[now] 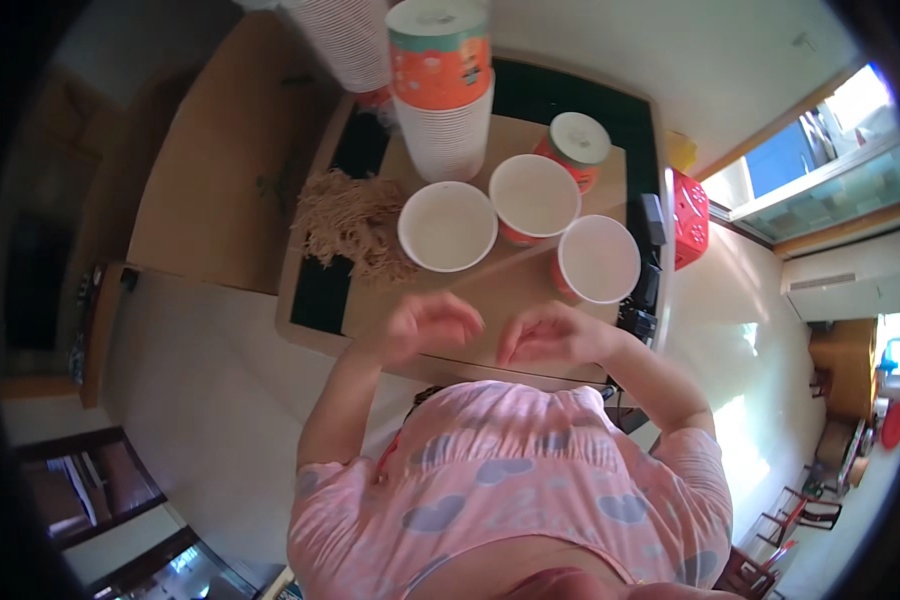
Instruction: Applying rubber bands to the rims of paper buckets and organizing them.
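Both hands are hovering empty over the near edge of the brown tabletop (pixel 530 290) — left hand (pixel 432 322) loosely curled, right hand (pixel 550 335) half-closed, neither pinching anything. Just beyond them three open white paper cups (pixel 448 226) are standing in a row, with a tan pile of dried noodles (pixel 355 222) lying leftward and tall cup stacks (pixel 445 95) behind.

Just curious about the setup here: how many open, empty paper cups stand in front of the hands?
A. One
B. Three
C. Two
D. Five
B: three open cups show white insides, the left cup, the middle cup and the right cup; a fourth, the lidded cup, is closed.
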`<state>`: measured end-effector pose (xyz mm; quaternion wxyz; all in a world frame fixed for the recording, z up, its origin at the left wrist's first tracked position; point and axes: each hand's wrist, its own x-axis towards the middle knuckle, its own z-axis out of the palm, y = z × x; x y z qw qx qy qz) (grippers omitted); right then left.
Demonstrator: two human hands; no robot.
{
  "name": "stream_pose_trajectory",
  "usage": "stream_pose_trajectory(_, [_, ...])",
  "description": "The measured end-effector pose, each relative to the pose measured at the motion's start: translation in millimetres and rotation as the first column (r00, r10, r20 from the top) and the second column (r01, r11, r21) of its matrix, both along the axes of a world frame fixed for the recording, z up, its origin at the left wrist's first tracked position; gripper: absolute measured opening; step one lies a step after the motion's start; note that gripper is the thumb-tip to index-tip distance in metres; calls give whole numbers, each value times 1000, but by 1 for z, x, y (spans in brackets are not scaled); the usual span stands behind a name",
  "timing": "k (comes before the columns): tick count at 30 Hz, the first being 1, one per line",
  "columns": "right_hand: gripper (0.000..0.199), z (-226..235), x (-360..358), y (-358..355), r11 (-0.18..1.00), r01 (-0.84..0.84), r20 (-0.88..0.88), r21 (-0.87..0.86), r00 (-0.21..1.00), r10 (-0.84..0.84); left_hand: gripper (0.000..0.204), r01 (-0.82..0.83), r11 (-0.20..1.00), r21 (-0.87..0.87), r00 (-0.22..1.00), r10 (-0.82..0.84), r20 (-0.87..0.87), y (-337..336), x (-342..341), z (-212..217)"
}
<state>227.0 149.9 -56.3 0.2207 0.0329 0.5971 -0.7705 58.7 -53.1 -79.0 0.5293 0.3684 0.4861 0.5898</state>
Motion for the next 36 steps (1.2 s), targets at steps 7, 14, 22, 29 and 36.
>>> stream_pose_trajectory(7, [7, -118, 31, -18, 913, 409, 210, -19, 894, -396, 11, -857, 371, -357, 503, 749, -431, -77, -78, -228])
stream_pose_trajectory(14, [9, -108, 31, -43, 863, 506, 111, 9, 857, -503, 14, -954, 280, 112, 44, 495, -868, -45, -137, -213])
stream_pose_trajectory(22, [10, -113, 56, -37, 842, 533, 105, 84, 835, -540, 7, -947, 309, 89, 75, 481, -874, -45, -118, -206])
stream_pose_trajectory(29, [29, -169, 59, -43, 841, 519, 249, 152, 804, -541, 7, -699, 712, -66, 497, 418, -760, -16, 61, -174])
stream_pose_trajectory(36, [25, -194, 26, -54, 860, 510, 367, 10, 798, -478, 8, -532, 839, -116, 621, 293, -727, 7, 113, -155])
